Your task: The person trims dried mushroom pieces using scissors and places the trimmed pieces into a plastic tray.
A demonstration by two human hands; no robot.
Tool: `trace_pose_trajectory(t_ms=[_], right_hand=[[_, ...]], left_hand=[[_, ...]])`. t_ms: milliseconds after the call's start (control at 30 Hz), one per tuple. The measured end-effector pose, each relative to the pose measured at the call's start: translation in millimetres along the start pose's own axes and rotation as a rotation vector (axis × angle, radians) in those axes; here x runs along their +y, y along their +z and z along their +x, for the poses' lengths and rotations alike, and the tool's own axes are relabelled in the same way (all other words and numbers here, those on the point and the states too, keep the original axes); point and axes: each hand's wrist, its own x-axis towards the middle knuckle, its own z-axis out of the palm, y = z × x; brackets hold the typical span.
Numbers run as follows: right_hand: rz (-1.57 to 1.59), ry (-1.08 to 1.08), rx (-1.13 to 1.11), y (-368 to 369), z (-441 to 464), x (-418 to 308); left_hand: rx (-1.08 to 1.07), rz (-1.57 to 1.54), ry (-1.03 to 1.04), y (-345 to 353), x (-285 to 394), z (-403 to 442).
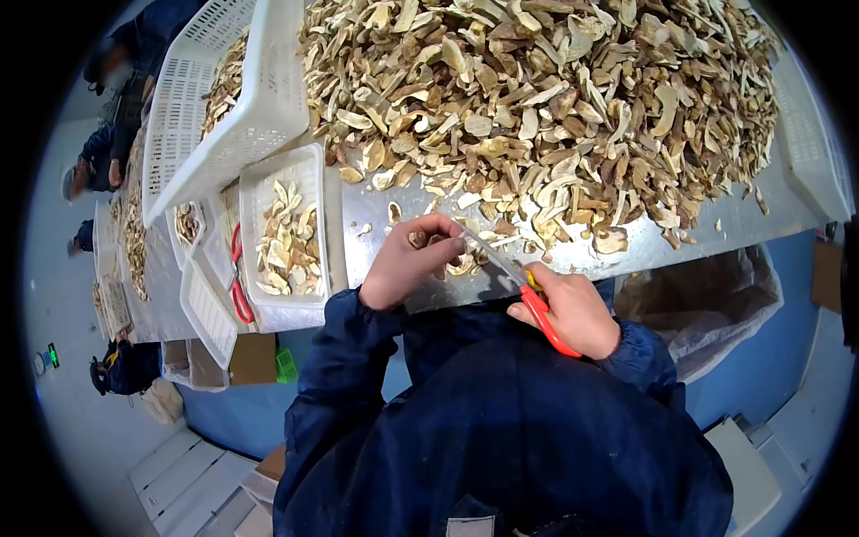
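Note:
My left hand (403, 266) is closed, its fingers curled around a small brown dried mushroom piece (417, 239). My right hand (577, 311) grips scissors (542, 319) with red handles. Their metal blades slant up and left, the tips close to my left fingertips. Whether the blades touch a mushroom I cannot tell. Just beyond both hands lies a big pile of dried mushroom slices (537, 116), cream and brown, on the metal table (376, 199). To the left of my left hand stands a white tray (323, 183) with cut slices in it.
Another pair of red-handled scissors (238, 268) lies left of the tray. White slotted baskets (277, 98) stand at the far left, and another basket (810, 134) at the right. Below the table edge is a lined bin (716, 295). Other people (125, 367) work along the left.

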Motion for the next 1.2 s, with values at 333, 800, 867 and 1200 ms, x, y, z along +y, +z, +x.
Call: trace_pose_trajectory(t_ms=[333, 800, 867, 1200], right_hand=[[0.072, 0.108, 0.182, -6.9, -9.1, 12.3], [0.309, 0.249, 0.335, -16.7, -29.7, 23.8], [0.273, 0.247, 0.317, -15.6, -31.0, 25.7], [0.338, 0.245, 0.388, -18.8, -41.4, 32.5]], left_hand=[[1.204, 0.951, 0.438, -118.1, 3.9, -59.7], [0.263, 1.007, 0.564, 30.1, -24.2, 22.3], [0.254, 1.112, 0.569, 32.5, -26.6, 27.5], [0.042, 0.236, 0.131, -1.8, -10.3, 24.1]])
